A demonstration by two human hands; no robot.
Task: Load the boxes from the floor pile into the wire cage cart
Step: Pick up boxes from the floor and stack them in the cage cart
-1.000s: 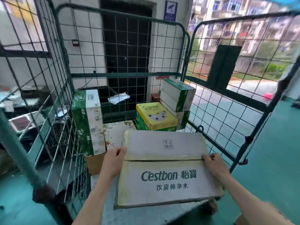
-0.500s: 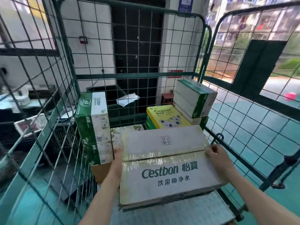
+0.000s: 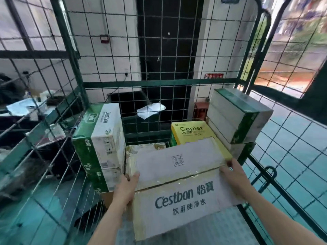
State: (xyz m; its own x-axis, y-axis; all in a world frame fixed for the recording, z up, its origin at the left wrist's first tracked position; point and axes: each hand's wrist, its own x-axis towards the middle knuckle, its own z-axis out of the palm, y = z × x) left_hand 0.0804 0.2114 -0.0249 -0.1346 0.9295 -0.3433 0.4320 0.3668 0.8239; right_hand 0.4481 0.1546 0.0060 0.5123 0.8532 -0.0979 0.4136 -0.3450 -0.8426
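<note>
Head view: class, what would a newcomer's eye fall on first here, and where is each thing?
The big grey Cestbon carton fills the lower middle, held at its side edges by the left hand and the right hand, inside the green wire cage cart. Behind it sits a bright yellow Copier box, with a green-and-white box stack by the cart's left wall and two green-banded boxes stacked by the right wall.

White tiled wall (image 3: pixel 113 55) fills the upper middle around a dark doorway (image 3: pixel 168 50), teal floor (image 3: pixel 292 138) lower right, cluttered desk (image 3: pixel 12 121) at left, daylight upper right.
</note>
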